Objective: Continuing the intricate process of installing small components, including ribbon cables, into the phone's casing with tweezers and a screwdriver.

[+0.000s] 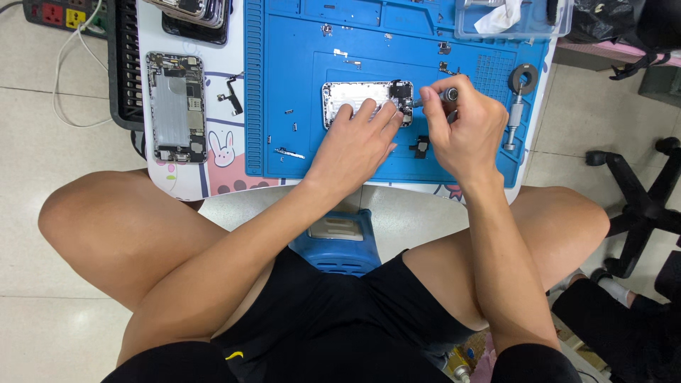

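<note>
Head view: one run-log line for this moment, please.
left hand: flat on opened phone | right hand: holds screwdriver, tip at phone's end | surface: blue mat

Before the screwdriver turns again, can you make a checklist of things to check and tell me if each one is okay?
1. Opened phone shell held steady: ok, the left hand lies flat on it.
2. Screwdriver gripped: ok, the right hand pinches it by the fingertips.
3. Tip seated in a screw: cannot tell, too small and partly hidden by fingers.
4. Phone shell fully on the blue repair mat: ok.
5. Loose small parts clear of the hands: ok, they lie apart on the mat to the left.
6. Second screwdriver out of the way: ok, it lies on the mat right of the right hand.
</note>
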